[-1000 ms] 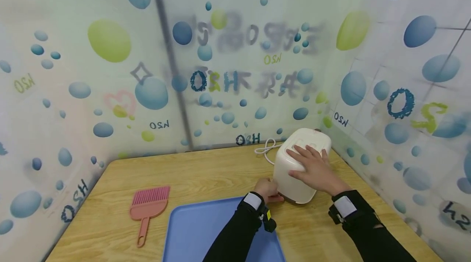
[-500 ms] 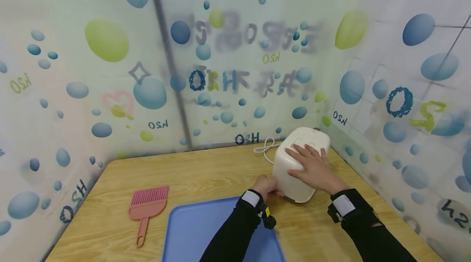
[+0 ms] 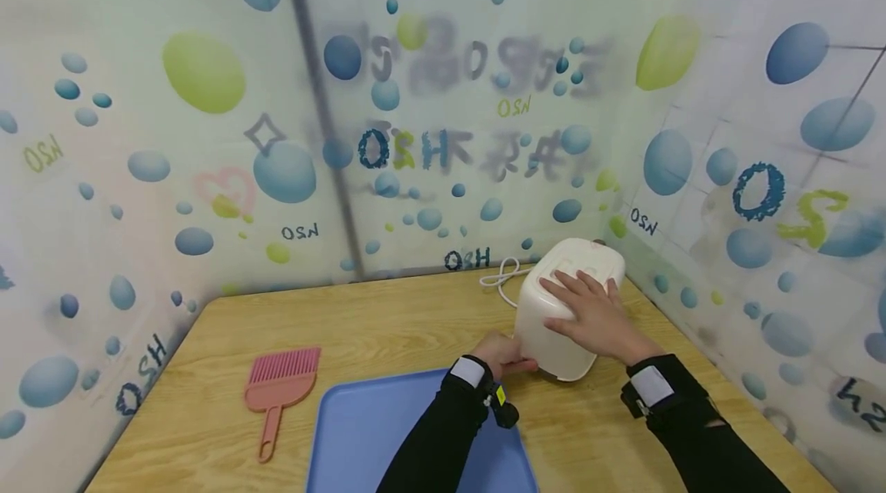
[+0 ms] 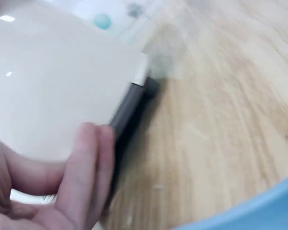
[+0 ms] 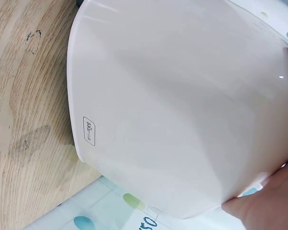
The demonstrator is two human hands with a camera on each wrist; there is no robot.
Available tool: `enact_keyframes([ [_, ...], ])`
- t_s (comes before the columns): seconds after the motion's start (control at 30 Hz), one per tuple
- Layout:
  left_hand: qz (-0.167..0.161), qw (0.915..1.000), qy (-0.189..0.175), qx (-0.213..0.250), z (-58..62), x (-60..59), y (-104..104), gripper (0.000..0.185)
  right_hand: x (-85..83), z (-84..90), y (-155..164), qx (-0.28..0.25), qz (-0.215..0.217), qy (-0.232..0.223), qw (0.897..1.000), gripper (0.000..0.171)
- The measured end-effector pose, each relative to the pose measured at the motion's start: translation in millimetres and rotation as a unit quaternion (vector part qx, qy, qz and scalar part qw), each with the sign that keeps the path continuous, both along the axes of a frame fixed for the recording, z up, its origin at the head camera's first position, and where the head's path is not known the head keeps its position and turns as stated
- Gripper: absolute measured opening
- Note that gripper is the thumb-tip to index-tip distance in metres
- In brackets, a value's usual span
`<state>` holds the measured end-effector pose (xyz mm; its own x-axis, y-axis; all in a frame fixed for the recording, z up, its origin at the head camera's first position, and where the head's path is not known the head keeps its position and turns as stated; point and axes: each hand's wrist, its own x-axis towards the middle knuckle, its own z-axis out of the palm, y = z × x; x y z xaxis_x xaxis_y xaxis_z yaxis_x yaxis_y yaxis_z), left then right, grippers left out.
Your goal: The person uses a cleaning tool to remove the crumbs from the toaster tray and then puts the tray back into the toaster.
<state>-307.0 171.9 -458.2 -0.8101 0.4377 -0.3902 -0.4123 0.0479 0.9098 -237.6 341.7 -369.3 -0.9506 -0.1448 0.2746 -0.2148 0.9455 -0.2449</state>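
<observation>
Nearest, a blue tray (image 3: 374, 439) is cut off by the frame's lower edge on the wooden worktop (image 3: 388, 331). Beyond it, the left hand (image 3: 501, 354) curls its fingers (image 4: 86, 172) against the low front edge of a white appliance (image 3: 564, 308) at the far right corner, though what they pinch there is blurred. The right hand (image 3: 595, 316) lies flat and spread on its top, and its white cord (image 3: 504, 278) runs partly hidden behind it.

In the head view, the blue tray (image 3: 388, 439) is cut off by the bottom edge, and both sleeves run out of frame there. The left hand (image 3: 501, 354) has its fingertips hidden behind the white appliance (image 3: 564, 308). The white cord (image 3: 504, 278) vanishes behind that appliance. The left wrist view is motion-blurred. The label (image 5: 89, 131) at left centre of the right wrist view is too small to read.
</observation>
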Motion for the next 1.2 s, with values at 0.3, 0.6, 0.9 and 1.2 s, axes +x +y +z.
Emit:
enact_keyframes([
  [0.3, -0.009, 0.9989, -0.029, 0.036, -7.2, -4.6, -7.9, 0.015, -0.1, -2.1, -1.1, -0.005, 0.000, -0.017, 1.000, 0.067],
  [0.6, 0.005, 0.9995, -0.025, 0.017, -11.5, -2.9, -6.7, 0.009, -0.5, -2.3, -0.4, -0.006, 0.002, -0.011, 1.000, 0.066],
  [0.9, 0.026, 0.9953, 0.044, -0.081, -4.5, 1.4, -1.5, 0.003, -0.4, -1.8, -3.2, -0.005, -0.002, -0.009, 1.000, 0.067],
  [1.2, 0.020, 0.9844, 0.086, -0.152, -0.4, -2.3, 2.3, 0.014, 2.5, -2.0, 4.9, -0.021, -0.006, 0.034, 0.999, 0.079],
])
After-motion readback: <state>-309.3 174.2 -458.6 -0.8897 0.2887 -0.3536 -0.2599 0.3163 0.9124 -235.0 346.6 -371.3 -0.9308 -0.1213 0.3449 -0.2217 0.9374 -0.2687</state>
